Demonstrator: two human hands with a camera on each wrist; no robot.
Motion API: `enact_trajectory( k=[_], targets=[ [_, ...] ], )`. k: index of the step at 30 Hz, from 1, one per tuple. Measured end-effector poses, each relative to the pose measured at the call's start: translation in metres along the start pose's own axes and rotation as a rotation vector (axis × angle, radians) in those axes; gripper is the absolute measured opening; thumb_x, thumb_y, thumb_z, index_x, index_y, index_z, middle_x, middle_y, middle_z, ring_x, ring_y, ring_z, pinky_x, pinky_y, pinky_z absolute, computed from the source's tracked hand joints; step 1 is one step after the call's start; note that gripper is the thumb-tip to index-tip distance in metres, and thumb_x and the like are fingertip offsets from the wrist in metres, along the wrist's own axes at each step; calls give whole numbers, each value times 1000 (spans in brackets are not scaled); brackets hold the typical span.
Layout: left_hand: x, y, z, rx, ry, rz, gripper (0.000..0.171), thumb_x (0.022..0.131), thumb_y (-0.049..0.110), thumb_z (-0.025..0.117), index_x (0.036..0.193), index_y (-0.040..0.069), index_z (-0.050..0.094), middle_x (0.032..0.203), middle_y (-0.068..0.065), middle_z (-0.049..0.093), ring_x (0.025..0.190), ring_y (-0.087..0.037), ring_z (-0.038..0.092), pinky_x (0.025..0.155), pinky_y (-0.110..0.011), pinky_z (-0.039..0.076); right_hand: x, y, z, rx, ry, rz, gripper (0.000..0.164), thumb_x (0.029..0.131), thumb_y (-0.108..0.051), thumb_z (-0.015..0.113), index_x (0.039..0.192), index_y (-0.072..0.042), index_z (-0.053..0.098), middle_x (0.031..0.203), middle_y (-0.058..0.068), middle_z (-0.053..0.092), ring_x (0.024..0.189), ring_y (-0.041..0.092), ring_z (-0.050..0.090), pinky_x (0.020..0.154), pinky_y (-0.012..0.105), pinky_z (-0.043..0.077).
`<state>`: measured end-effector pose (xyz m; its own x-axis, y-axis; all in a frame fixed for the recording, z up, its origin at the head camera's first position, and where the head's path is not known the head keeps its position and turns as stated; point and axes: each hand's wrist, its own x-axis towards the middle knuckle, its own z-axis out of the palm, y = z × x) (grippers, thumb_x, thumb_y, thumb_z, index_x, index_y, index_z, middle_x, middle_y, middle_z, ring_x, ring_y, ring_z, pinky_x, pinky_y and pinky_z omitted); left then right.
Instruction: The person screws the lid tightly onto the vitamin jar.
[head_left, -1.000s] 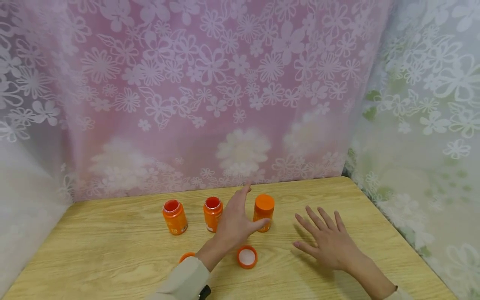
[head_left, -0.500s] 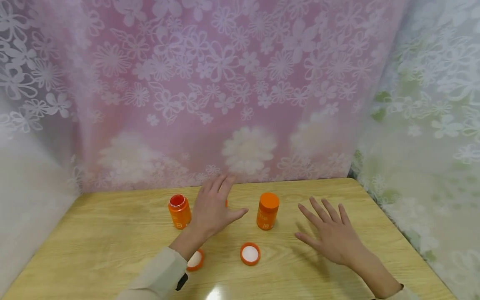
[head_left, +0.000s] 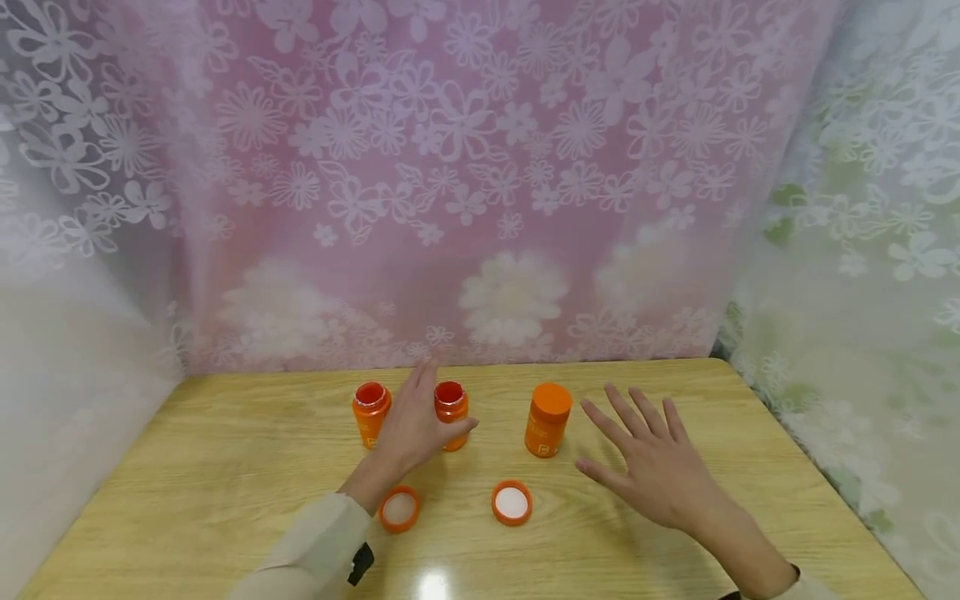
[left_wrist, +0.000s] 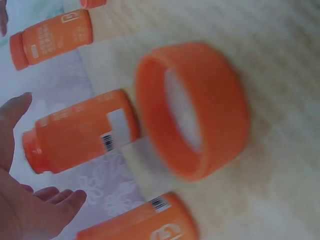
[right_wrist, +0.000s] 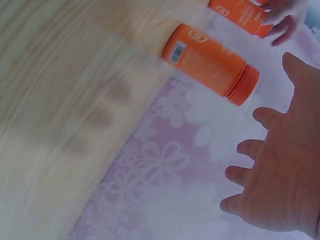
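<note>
Three orange bottles stand upright in a row. The left bottle (head_left: 370, 414) and the middle bottle (head_left: 453, 408) have no lids and show red mouths. The right bottle (head_left: 549, 421) wears its orange lid. My left hand (head_left: 408, 425) hovers between the two lidless bottles, thumb apart from the fingers, holding nothing. In the left wrist view, a gap shows between this hand and the middle bottle (left_wrist: 82, 132). My right hand (head_left: 656, 471) is spread to the right of the lidded bottle, apart from it. Two loose orange lids, the left lid (head_left: 399, 509) and the right lid (head_left: 512, 502), lie inside up.
The bottles and lids are on a wood-grain table (head_left: 225, 492). A pink flowered curtain (head_left: 480, 192) hangs behind its back edge. Pale flowered sheets (head_left: 862, 275) enclose the sides. Light glares off the table near its front.
My left hand has moved left, from the right of the middle bottle to its left side, uncovering the left lid. The head view has shifted slightly. My right hand stays spread, slightly closer to the lidded bottle.
</note>
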<state>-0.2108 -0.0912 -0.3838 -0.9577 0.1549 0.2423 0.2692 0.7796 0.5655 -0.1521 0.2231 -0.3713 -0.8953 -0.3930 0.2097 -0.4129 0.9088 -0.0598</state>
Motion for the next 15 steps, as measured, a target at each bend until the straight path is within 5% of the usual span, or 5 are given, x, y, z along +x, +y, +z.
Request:
enact_trajectory(
  k=[10, 15],
  targets=[
    [-2, -20, 23, -427, -44, -185, 100, 73, 38, 83, 150, 9, 25, 144, -16, 40, 127, -35, 43, 99, -49, 40, 7, -27, -2, -17, 5, -61, 72, 91, -69, 38, 151, -29, 29, 159, 3, 10, 143, 32, 6, 111, 56, -3],
    [0, -26, 30, -491, -49, -195, 93, 75, 32, 83, 148, 9, 29, 141, -14, 44, 125, -34, 46, 98, -47, 42, 8, -42, -1, -4, 4, -93, 73, 90, -70, 36, 151, -33, 26, 159, 1, 6, 144, 28, 1, 111, 53, -3]
  ],
)
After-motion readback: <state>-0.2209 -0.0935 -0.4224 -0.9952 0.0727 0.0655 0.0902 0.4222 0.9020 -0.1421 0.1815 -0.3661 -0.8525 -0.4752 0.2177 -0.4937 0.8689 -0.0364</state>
